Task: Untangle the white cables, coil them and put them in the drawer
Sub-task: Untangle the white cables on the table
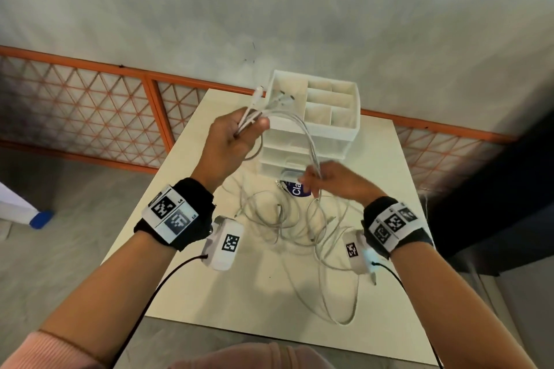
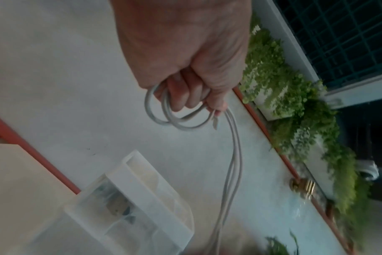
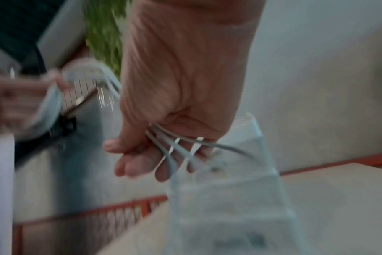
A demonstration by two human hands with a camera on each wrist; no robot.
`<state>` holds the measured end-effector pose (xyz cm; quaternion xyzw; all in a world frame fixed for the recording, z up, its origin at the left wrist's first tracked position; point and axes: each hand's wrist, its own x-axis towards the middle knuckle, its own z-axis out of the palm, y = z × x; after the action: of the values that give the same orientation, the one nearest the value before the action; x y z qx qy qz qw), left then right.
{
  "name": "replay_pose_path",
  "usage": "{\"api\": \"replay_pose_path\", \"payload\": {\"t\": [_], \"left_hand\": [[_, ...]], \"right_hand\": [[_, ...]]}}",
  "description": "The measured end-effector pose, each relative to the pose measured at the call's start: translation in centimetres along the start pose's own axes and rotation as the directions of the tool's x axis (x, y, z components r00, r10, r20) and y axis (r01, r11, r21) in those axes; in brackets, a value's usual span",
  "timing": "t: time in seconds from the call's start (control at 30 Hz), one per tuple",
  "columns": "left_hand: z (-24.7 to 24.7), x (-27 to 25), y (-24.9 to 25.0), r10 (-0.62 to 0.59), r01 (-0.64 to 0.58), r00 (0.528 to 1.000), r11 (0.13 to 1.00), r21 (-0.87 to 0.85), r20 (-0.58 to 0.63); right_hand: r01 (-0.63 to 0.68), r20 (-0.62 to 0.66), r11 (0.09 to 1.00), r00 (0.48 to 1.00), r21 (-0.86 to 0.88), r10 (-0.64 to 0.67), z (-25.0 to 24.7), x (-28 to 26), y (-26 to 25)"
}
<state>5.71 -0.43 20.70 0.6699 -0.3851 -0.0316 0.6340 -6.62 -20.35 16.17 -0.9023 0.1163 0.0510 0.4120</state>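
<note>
Several white cables [image 1: 284, 222] lie tangled on the pale table [image 1: 380, 249]. My left hand [image 1: 248, 129] is raised above it and grips a bunch of cable ends, the plugs sticking out toward the drawer unit. In the left wrist view its fingers curl round small cable loops [image 2: 177, 120], and two strands run downward. Those strands arc over to my right hand [image 1: 314, 183], which grips them lower down in front of the drawers. Strands cross its curled fingers [image 3: 164, 169]. The white drawer unit [image 1: 329, 129] stands at the table's far side.
The unit's top is an open tray with several compartments. A blue and white label [image 1: 297, 189] lies at its foot, behind my right hand. An orange lattice fence [image 1: 90, 105] runs behind the table, which has bare room on its right side.
</note>
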Motion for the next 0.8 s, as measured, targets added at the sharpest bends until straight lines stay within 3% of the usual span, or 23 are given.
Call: {"api": "replay_pose_path", "payload": {"t": [0.07, 0.17, 0.27, 0.4, 0.5, 0.57, 0.67, 0.8], "left_hand": [[-0.6, 0.3, 0.6, 0.008, -0.012, 0.996, 0.999, -0.049, -0.090], [-1.3, 0.5, -0.8, -0.025, 0.028, 0.989, 0.999, 0.018, -0.146], [-1.5, -0.2, -3.8, -0.204, 0.233, 0.957, 0.964, 0.126, -0.208], [-1.9, -1.6, -6.7, -0.427, 0.495, 0.865, 0.809, 0.317, -0.262], [-2.1, -2.3, -6.7, -0.503, 0.576, 0.816, 0.748, 0.329, -0.285], [-1.7, -2.4, -5.9, -0.489, 0.542, 0.839, 0.795, 0.272, -0.240], [-0.4, -2.5, -4.1, -0.370, 0.371, 0.929, 0.921, 0.116, -0.029], [2.2, -2.3, -1.8, -0.232, 0.218, 0.957, 0.971, 0.098, 0.172]], "right_hand": [[-0.078, 0.048, 0.997, 0.996, -0.018, 0.079, 1.8, -0.2, 3.6], [-0.107, -0.079, 0.990, 0.990, 0.096, 0.115, 2.8, -0.7, 6.6], [-0.074, -0.238, 0.978, 0.964, 0.193, 0.120, 1.5, -1.1, 5.3], [0.036, -0.395, 0.939, 0.912, 0.343, 0.109, -1.3, -2.2, 1.7], [0.028, -0.476, 0.947, 0.869, 0.320, 0.135, -3.1, -2.4, -0.1], [-0.037, -0.481, 0.981, 0.868, 0.191, 0.127, -3.6, -2.1, -0.9], [-0.083, -0.338, 0.992, 0.940, -0.093, 0.047, -2.6, -1.9, -2.0], [-0.032, -0.145, 0.990, 0.989, -0.134, 0.012, -0.4, -1.3, -3.7]]}}
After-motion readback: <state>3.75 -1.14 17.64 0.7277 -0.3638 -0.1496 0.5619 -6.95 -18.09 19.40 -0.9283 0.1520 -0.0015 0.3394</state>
